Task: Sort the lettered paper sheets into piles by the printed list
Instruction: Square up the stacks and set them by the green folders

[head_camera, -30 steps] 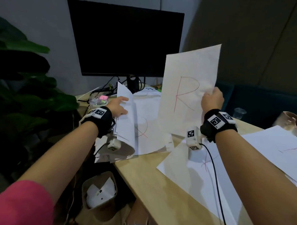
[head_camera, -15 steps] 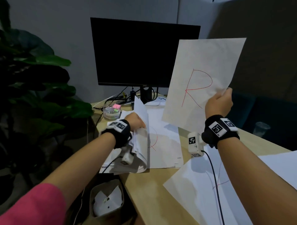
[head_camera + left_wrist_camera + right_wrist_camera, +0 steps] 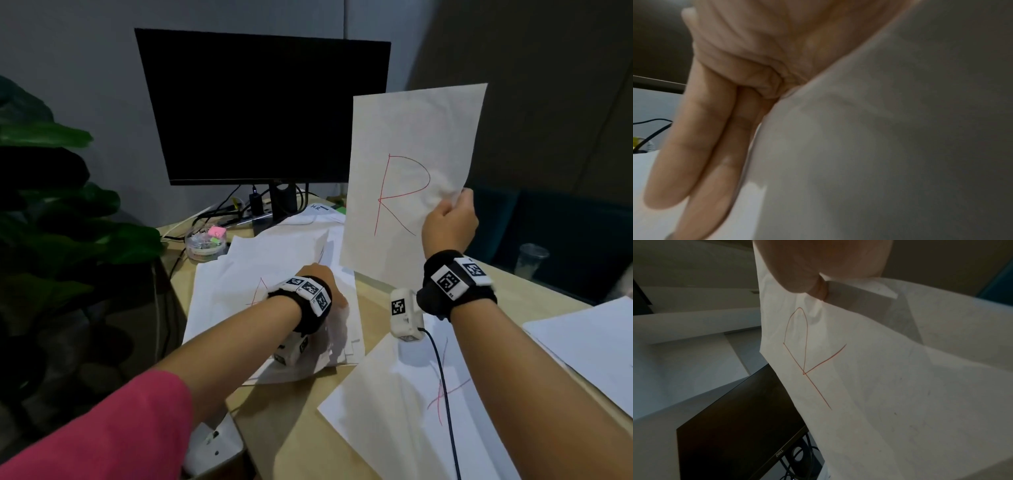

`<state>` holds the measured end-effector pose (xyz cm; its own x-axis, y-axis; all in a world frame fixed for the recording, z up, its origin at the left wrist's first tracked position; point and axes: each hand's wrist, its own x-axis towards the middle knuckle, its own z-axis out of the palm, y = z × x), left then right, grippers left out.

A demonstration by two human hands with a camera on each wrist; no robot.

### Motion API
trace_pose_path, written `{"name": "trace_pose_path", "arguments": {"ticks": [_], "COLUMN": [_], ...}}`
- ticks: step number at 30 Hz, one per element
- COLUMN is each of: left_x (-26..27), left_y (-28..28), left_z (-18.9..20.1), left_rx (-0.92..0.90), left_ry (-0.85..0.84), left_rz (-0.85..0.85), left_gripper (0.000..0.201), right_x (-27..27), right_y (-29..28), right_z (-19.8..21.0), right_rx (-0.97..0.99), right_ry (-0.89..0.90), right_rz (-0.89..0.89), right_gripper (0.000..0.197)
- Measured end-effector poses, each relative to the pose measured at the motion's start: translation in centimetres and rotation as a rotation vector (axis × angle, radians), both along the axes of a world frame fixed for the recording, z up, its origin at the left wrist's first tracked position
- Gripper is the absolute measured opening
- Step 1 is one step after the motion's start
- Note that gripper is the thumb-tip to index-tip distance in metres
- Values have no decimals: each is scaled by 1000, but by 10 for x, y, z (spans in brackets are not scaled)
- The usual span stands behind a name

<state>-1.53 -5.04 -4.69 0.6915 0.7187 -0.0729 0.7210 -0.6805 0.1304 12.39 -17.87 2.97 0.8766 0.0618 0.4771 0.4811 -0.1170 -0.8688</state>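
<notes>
My right hand (image 3: 448, 222) pinches the right edge of a white sheet with a red R (image 3: 411, 178) and holds it upright in front of the monitor. The right wrist view shows the R sheet (image 3: 859, 386) under my thumb (image 3: 807, 264). My left hand (image 3: 322, 284) rests on the pile of sheets (image 3: 274, 260) at the table's left corner, some sheets curling under the wrist. There, straight fingers (image 3: 701, 129) lie against paper (image 3: 879, 146); the thumb is hidden. A sheet with a red X (image 3: 394, 411) lies flat in front of me.
A dark monitor (image 3: 260, 102) stands at the back with cables and a printed paper (image 3: 318, 209) at its foot. A clip container (image 3: 205, 240) sits beside the pile. More sheets (image 3: 589, 342) lie at right. A plant (image 3: 51, 222) and bin (image 3: 212, 445) are left of the table.
My left hand has brought the lifted, upright sheets down onto the pile. The R sheet stays raised in my right hand and now stands straighter.
</notes>
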Motion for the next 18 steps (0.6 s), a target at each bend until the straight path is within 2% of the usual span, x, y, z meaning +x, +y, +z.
{"name": "trace_pose_path", "arguments": {"ticks": [6, 9, 13, 18], "left_x": [-2, -3, 1, -6], "left_y": [-8, -10, -14, -8], "left_z": [2, 2, 5, 8], "left_rx": [68, 83, 56, 40], "left_ry": [32, 56, 54, 16], "left_rz": [2, -2, 82, 84], "left_gripper": [67, 58, 44, 41], "right_x": [6, 9, 11, 11], "right_y": [-6, -8, -13, -19], "right_z": [-2, 0, 4, 8], "right_rx": [-12, -6, 0, 16], "right_ry": [-17, -29, -55, -66], "right_rz": [19, 23, 16, 24], "right_gripper": [20, 19, 18, 18]}}
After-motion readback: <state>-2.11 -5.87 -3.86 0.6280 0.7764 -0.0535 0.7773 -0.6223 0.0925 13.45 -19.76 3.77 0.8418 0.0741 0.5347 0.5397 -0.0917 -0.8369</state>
